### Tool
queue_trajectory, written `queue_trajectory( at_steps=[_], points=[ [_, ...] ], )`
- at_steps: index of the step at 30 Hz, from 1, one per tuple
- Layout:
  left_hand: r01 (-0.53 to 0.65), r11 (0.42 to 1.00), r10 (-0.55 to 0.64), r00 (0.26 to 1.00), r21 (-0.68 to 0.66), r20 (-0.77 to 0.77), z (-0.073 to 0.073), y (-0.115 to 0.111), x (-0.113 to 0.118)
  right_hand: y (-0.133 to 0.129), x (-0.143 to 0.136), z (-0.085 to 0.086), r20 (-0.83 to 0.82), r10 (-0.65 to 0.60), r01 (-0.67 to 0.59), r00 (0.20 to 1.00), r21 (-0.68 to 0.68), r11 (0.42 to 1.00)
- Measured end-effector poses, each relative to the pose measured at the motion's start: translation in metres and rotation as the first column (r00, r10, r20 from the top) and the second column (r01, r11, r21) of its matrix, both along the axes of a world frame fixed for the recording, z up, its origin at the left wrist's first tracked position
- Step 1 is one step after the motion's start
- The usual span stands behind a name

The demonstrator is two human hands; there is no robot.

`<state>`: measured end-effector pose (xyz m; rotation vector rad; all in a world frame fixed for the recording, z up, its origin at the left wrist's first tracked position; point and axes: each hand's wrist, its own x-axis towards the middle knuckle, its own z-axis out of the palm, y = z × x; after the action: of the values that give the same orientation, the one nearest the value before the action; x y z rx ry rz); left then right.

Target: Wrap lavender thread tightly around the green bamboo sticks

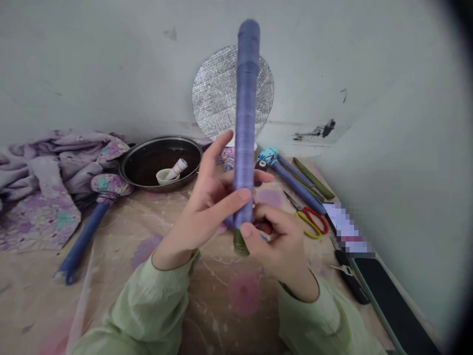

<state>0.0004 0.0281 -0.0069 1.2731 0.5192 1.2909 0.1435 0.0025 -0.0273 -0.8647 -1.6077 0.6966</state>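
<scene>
Pale green sleeves (148, 305) at the near edge lead to a left hand (197, 212) and a right hand (283, 239), both with fingers grasping the lower part of a purple thread-wrapped stick (245, 113), held upright above the surface (210, 310), with a black pan (148, 160) far left and scissors (312, 222) right.

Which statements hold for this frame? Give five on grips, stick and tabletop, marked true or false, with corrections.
1. The left grip holds the wrapped stick. True.
2. The right grip is at the wrapped stick's top. False: the right grip is near its green lower end.
3. The white cup sits inside the pan. True.
4. The scissors lie left of the pan. False: the scissors lie right of it.
5. The silvery disc lies flat. False: the silvery disc stands upright before the wall.
</scene>
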Motion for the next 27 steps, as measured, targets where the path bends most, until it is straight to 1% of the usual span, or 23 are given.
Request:
queue_trajectory(
  at_steps=[2,4,6,7,9,12,15,19,22,27],
  points=[
    [-0.02,1.0,0.02,0.999,-0.01,0.035,0.0,0.002,0.001,0.001,-0.002,-0.001,0.072,-0.075,0.069,0.995,0.078,0.995],
    [-0.048,0.999,0.048,0.998,-0.024,0.033,-0.001,0.004,0.002,0.002,-0.005,-0.003,0.137,-0.139,0.118,0.981,0.149,0.982],
    [-0.081,0.995,0.081,0.997,-0.054,0.004,-0.002,0.007,0.003,0.002,-0.006,-0.005,0.183,-0.174,0.138,0.967,0.195,0.971],
    [-0.099,0.993,0.099,0.995,-0.063,-0.003,-0.002,0.008,0.003,0.002,-0.006,-0.005,0.192,-0.174,0.136,0.966,0.197,0.971],
    [-0.133,0.989,0.134,0.991,-0.064,0.002,-0.003,0.009,0.002,0.002,-0.005,-0.006,0.179,-0.127,0.101,0.976,0.149,0.984],
    [-0.132,0.99,0.133,0.991,-0.05,0.007,-0.004,0.012,-0.001,0.002,-0.001,-0.004,0.108,0.012,-0.013,0.994,0.014,1.0],
    [-0.119,0.991,0.12,0.993,-0.063,0.007,-0.004,0.013,-0.004,0.002,0.004,-0.001,0.04,0.119,-0.116,0.992,-0.07,0.991],
    [-0.141,0.984,0.145,0.989,-0.112,0.026,-0.003,0.014,-0.005,0.003,0.007,0.0,-0.058,0.21,-0.217,0.976,-0.179,0.96],
    [-0.123,0.985,0.127,0.992,-0.12,0.027,-0.003,0.014,-0.005,0.003,0.006,0.0,-0.148,0.242,-0.271,0.959,-0.229,0.935],
    [-0.079,0.988,0.085,0.995,-0.132,0.041,-0.001,0.013,-0.005,0.003,0.005,0.001,-0.223,0.222,-0.281,0.949,-0.282,0.917]
  ],
)
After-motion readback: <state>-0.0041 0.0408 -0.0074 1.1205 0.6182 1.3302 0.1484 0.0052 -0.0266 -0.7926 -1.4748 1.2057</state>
